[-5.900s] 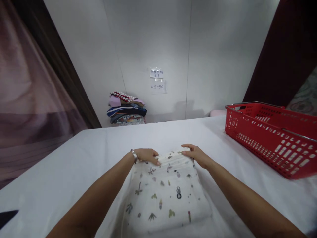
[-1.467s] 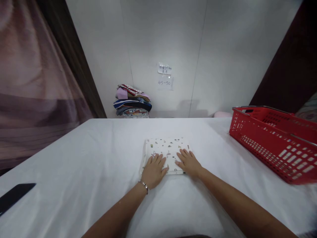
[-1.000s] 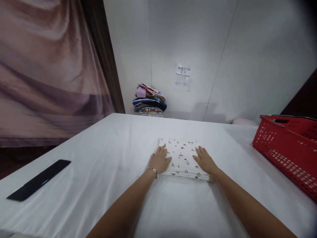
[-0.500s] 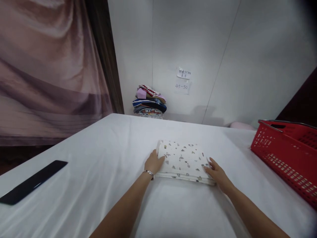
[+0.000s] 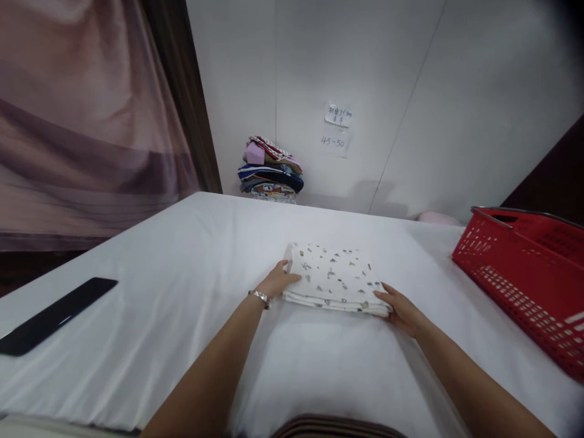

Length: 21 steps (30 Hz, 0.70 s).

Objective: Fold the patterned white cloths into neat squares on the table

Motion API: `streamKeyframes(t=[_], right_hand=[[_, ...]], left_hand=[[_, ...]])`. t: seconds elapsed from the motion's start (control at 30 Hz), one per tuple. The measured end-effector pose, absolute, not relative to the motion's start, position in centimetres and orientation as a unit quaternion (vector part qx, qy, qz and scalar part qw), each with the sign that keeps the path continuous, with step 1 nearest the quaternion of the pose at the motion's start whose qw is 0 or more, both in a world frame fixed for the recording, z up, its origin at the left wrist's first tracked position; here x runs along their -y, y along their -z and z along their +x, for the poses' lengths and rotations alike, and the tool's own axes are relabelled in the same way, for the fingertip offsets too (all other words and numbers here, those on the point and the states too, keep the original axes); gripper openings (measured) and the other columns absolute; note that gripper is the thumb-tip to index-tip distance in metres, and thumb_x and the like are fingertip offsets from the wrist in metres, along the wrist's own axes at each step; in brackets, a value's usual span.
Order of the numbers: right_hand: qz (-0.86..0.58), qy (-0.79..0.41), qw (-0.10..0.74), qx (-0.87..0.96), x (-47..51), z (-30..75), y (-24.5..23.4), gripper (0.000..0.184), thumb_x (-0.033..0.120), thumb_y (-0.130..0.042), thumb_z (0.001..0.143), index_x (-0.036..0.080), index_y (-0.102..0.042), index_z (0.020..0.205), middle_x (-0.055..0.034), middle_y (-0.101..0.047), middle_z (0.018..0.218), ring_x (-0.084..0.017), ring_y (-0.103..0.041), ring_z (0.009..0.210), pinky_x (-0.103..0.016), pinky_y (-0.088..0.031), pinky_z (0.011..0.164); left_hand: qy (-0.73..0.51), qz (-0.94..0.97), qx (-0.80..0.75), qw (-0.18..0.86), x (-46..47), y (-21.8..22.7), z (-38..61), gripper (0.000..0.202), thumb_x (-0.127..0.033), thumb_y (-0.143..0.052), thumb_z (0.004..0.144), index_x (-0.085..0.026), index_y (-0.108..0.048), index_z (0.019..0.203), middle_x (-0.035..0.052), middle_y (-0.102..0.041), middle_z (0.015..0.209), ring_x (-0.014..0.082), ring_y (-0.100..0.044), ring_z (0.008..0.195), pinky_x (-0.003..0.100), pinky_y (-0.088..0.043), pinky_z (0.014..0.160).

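Observation:
A folded white cloth (image 5: 335, 274) with a small printed pattern lies flat in the middle of the white-covered table. My left hand (image 5: 276, 281), with a bracelet at the wrist, grips its left edge, thumb on top and the other fingers at the side. At the front right corner my right hand (image 5: 401, 309) pinches the cloth, thumb on top and fingers beneath the layers. The stacked folds show along the near edge.
A red plastic basket (image 5: 524, 274) stands on the right of the table (image 5: 182, 340). A long black flat object (image 5: 57, 316) lies at the left. Behind the far edge is a pile of folded clothes (image 5: 271, 170); paper notes (image 5: 335, 143) hang on the wall.
My right hand has slid its fingers under the right corner of the cloth, which looks slightly raised. My left hand still holds the left edge. The view has tilted downward a little.

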State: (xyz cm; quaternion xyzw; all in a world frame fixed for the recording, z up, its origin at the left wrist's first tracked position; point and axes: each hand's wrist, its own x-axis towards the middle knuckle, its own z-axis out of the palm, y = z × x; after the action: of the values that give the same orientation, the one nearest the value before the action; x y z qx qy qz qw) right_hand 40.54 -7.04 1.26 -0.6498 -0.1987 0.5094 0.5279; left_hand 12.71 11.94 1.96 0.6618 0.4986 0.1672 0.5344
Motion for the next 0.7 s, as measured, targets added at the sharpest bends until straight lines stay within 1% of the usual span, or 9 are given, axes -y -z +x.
streamKeyframes(t=[0.13,0.27,0.33,0.4,0.43,0.5,0.6,0.63,0.7], right_hand=[[-0.659,-0.48,0.541,0.205,7.5,40.5,-1.3,0.079,0.032,-0.067,0.07,0.026,-0.024,0.135,-0.0072,-0.06,0.111,-0.017,-0.063,0.074,-0.027,-0.052,0.056],[-0.666,-0.471,0.54,0.209,7.7,40.1,-1.5,0.078,0.032,-0.068,0.068,0.026,-0.027,0.134,-0.0081,-0.054,0.12,-0.017,-0.062,0.076,-0.027,-0.052,0.056],[-0.67,-0.471,0.527,0.228,7.8,40.1,-1.5,0.077,0.035,-0.066,0.068,0.026,-0.027,0.134,-0.0076,-0.055,0.118,-0.018,-0.062,0.078,-0.028,-0.052,0.058],[-0.69,-0.457,0.495,0.265,8.0,40.2,-1.3,0.076,0.039,-0.063,0.071,0.025,-0.026,0.135,-0.0076,-0.059,0.111,-0.019,-0.062,0.079,-0.03,-0.052,0.061],[-0.716,-0.429,0.468,0.29,8.2,40.4,-1.2,0.075,0.041,-0.061,0.072,0.024,-0.025,0.136,-0.0077,-0.06,0.107,-0.019,-0.062,0.077,-0.031,-0.051,0.062],[-0.785,-0.306,0.403,0.357,8.5,40.6,-1.2,0.074,0.045,-0.057,0.073,0.022,-0.026,0.136,-0.0081,-0.06,0.104,-0.02,-0.06,0.078,-0.034,-0.05,0.066],[-0.799,-0.083,0.335,0.492,8.9,40.2,-1.6,0.056,0.043,-0.05,0.078,0.024,-0.039,0.129,-0.0085,-0.053,0.116,-0.023,-0.054,0.095,-0.037,-0.046,0.079],[-0.775,-0.046,0.326,0.539,8.9,39.7,-1.9,0.048,0.042,-0.047,0.08,0.024,-0.045,0.124,-0.008,-0.052,0.118,-0.023,-0.051,0.101,-0.038,-0.044,0.083],[-0.716,-0.033,0.313,0.624,8.8,38.4,-2.3,0.035,0.039,-0.043,0.084,0.024,-0.055,0.113,-0.0072,-0.054,0.115,-0.023,-0.049,0.105,-0.038,-0.042,0.086]], left_hand=[[-0.163,0.631,-0.512,0.559,-11.6,-1.8,12.9,0.079,-0.037,-0.063,0.068,-0.019,-0.022,0.134,0.0126,-0.055,0.116,0.0171,-0.061,0.083,0.024,-0.046,0.063],[-0.15,0.629,-0.522,0.556,-11.4,-1.1,12.7,0.079,-0.038,-0.062,0.069,-0.018,-0.022,0.134,0.0132,-0.055,0.115,0.0166,-0.061,0.08,0.023,-0.045,0.057],[-0.151,0.634,-0.528,0.544,-11.3,-0.9,12.4,0.079,-0.042,-0.061,0.069,-0.018,-0.021,0.134,0.0129,-0.054,0.116,0.0169,-0.061,0.08,0.023,-0.045,0.056],[-0.153,0.655,-0.537,0.509,-11.0,-1.0,12.0,0.08,-0.046,-0.062,0.068,-0.019,-0.024,0.133,0.0126,-0.054,0.116,0.0183,-0.06,0.083,0.024,-0.046,0.059],[-0.154,0.672,-0.542,0.479,-10.8,-1.1,11.7,0.081,-0.047,-0.063,0.066,-0.018,-0.026,0.132,0.0126,-0.053,0.116,0.0195,-0.059,0.086,0.025,-0.046,0.063],[-0.173,0.715,-0.551,0.395,-10.1,-1.6,11.4,0.079,-0.049,-0.063,0.065,-0.017,-0.032,0.131,0.0128,-0.051,0.119,0.0218,-0.057,0.093,0.028,-0.046,0.072],[-0.246,0.787,-0.51,0.245,-8.5,-2.5,11.1,0.062,-0.049,-0.057,0.072,-0.021,-0.042,0.125,0.0092,-0.045,0.126,0.023,-0.051,0.104,0.032,-0.043,0.081],[-0.265,0.815,-0.47,0.211,-7.9,-2.7,11.1,0.052,-0.047,-0.055,0.074,-0.023,-0.047,0.12,0.007,-0.046,0.124,0.0224,-0.049,0.106,0.033,-0.042,0.084],[-0.273,0.867,-0.377,0.177,-6.8,-2.9,11.4,0.035,-0.042,-0.054,0.077,-0.026,-0.057,0.108,0.0037,-0.052,0.116,0.0212,-0.047,0.107,0.035,-0.039,0.09]])
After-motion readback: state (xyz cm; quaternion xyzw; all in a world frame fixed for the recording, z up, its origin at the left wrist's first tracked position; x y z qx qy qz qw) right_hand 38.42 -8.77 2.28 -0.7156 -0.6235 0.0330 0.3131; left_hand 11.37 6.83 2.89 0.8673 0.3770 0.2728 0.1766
